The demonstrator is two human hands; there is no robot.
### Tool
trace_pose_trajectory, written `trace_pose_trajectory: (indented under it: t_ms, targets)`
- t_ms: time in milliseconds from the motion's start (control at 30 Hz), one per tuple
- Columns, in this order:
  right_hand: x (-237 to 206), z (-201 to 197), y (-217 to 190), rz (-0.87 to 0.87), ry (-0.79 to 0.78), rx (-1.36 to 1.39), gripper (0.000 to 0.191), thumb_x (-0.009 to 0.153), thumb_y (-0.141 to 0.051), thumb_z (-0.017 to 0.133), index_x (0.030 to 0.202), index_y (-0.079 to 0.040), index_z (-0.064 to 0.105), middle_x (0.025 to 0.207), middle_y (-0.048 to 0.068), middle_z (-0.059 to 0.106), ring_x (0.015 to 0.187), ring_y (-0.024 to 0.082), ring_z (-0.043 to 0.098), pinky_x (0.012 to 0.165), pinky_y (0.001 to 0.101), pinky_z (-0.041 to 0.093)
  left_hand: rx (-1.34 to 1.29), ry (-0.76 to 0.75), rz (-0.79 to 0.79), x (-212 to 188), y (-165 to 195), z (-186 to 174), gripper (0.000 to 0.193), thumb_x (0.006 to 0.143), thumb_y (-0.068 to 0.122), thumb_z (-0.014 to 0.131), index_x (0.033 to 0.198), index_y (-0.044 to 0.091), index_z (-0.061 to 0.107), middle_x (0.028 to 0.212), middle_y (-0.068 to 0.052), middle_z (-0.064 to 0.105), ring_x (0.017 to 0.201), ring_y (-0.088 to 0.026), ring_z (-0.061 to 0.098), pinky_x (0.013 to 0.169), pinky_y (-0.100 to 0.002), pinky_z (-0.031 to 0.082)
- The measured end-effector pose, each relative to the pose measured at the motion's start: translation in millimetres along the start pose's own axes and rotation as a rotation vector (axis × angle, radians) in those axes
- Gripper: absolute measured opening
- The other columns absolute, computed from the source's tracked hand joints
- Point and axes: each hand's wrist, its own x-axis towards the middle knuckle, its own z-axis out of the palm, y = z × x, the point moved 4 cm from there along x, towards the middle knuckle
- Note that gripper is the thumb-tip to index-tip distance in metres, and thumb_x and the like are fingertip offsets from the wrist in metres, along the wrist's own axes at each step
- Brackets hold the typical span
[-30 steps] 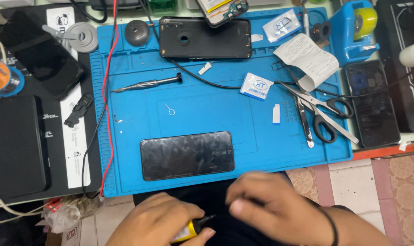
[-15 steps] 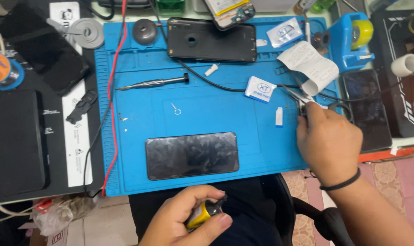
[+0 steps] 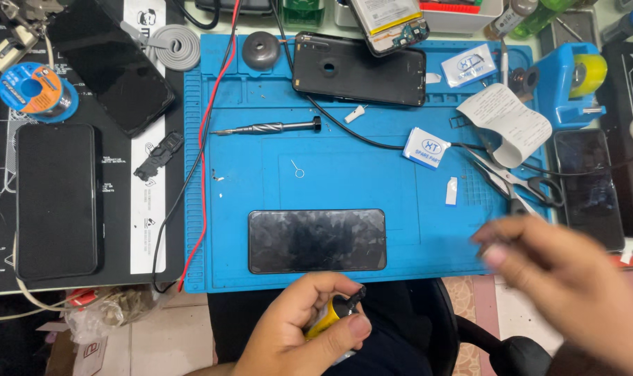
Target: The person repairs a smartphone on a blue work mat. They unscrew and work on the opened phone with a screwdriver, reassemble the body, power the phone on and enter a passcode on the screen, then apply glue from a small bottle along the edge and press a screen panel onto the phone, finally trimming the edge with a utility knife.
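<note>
Down at the near edge, the left hand clamps its fingers around a small yellow tube, black tip pointing up-right toward the phone lying lengthwise just above. Blurred, the right hand hovers beside the scissors; its fingers' state cannot be told.

Counted on the bench: two hands, left and right; one blue mat; one screwdriver; one pair of scissors; one tape dispenser; one solder spool.
</note>
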Motion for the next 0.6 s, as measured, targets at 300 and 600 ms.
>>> trace_pose_trajectory:
  t_ms: [300,600]
  targets:
    - [-21.9,108.8,-52.9,-0.34,-0.091,0.212,0.02,0.09,-0.009,0.073,0.108,-0.004,0.08,0.098,0.006,0.074,0.088,0.018,0.072,0.072,0.0286,0.06,-0.09,0.014,0.257,2.1,-11.4,0.9,0.04,0.088,-0.008,0.08,0.121,-0.003,0.059,0.103,-0.01,0.071,0.095,-0.011,0.069,0.084,-0.028,0.056]
    - [-23.7,119.7,-70.8,-0.587,0.035,0.143,0.021,0.088,-0.008,0.075,0.108,-0.001,0.074,0.095,0.009,0.079,0.086,0.018,0.076,0.07,0.0267,0.062,-0.065,0.045,0.418,1.8,-13.7,-3.1,0.028,0.091,-0.011,0.075,0.114,-0.004,0.061,0.106,-0.018,0.074,0.1,-0.017,0.074,0.087,-0.034,0.062]
